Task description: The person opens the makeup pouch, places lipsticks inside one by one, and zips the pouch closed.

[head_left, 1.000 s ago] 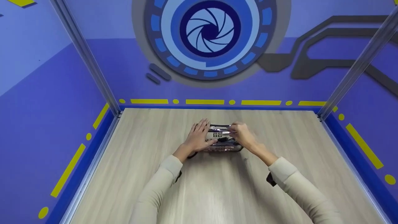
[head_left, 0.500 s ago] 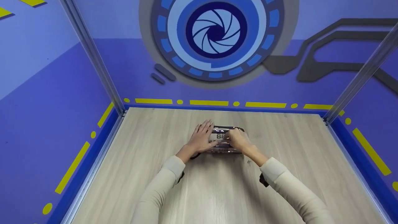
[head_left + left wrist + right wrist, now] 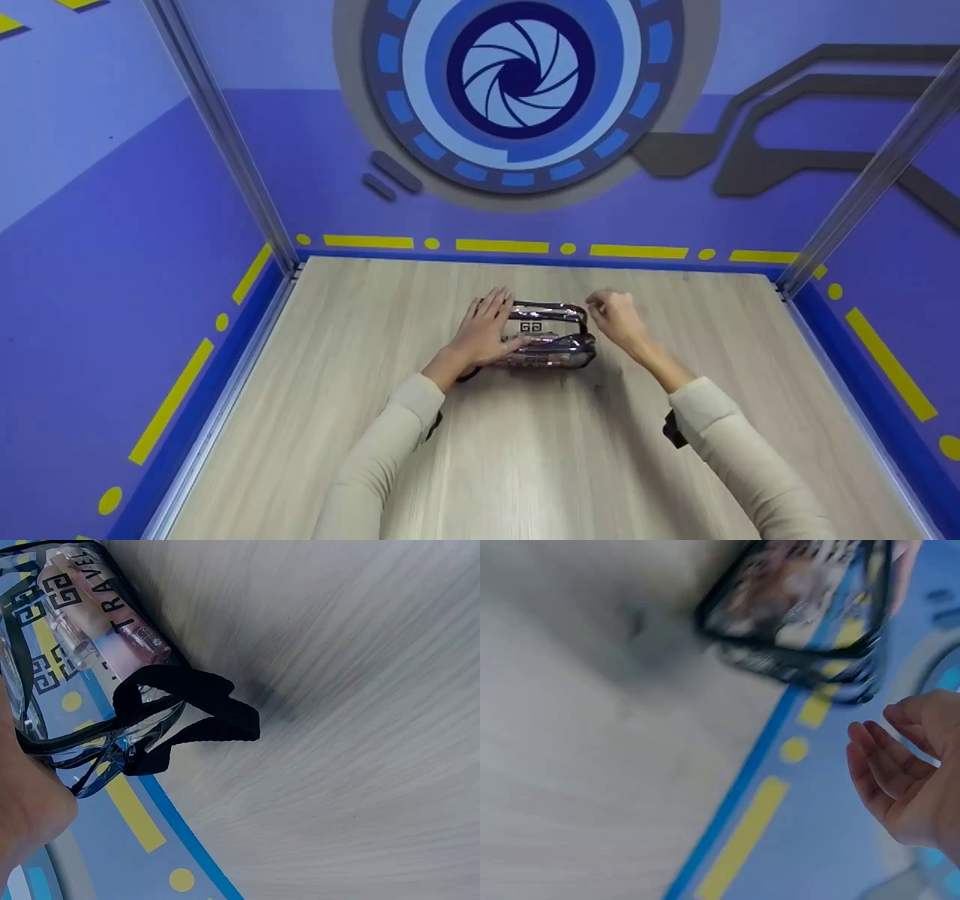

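Observation:
A clear toiletry bag (image 3: 551,352) with black edging and a dark square logo stands on the table. The left wrist view shows the word TRAVEL on the bag (image 3: 112,607), pinkish bottles (image 3: 139,645) inside, and a black strap loop (image 3: 217,712) at its end. My left hand (image 3: 484,330) rests on the bag's left part, fingers straight and thumb stretched along its front. Just past the right end of the bag is my right hand (image 3: 616,319). Its fingers are loosely bent with nothing between them in the right wrist view, close to the bag's corner.
The wood-grain table (image 3: 487,465) reaches back to a blue-purple wall (image 3: 300,172) with yellow marks. Metal posts (image 3: 232,150) stand at both back corners, and side panels close in left and right.
My right hand moved left over the middle of the bag, then back right and off its end. My left hand stays on the bag's left part.

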The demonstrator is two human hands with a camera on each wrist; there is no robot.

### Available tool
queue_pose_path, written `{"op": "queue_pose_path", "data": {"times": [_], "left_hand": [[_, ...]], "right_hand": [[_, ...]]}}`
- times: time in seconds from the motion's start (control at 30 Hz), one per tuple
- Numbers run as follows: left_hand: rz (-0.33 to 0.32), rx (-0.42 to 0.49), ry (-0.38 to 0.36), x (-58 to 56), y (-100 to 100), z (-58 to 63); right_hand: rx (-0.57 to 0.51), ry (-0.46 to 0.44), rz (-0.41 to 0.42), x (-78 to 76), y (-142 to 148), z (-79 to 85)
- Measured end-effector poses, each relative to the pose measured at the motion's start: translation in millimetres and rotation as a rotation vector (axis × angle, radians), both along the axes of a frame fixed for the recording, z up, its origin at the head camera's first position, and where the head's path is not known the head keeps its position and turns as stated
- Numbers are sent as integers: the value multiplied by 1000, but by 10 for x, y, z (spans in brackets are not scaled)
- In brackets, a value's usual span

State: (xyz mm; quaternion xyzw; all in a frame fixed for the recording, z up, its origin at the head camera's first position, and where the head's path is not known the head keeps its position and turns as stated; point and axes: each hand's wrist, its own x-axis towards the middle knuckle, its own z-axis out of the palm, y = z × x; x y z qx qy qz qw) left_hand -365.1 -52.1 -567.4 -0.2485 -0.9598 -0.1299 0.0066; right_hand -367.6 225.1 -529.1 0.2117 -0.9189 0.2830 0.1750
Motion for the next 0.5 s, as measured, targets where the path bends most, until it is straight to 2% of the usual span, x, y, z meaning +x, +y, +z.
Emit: {"op": "queue_pose_path", "data": {"times": [0.1,0.17,0.37,0.5], "left_hand": [[5,16,-8,12,-8,7],[8,23,-16,19,-9,1],[8,17,-9,1,-6,-41],[2,9,-1,-16,-15,-57]], "right_hand": [[20,-108,-75,3,199,-177],[13,-221,-96,28,293,-309],[-236,-605,-43,87,320,-638],[-387,-764,9,125,260,-721]]}}
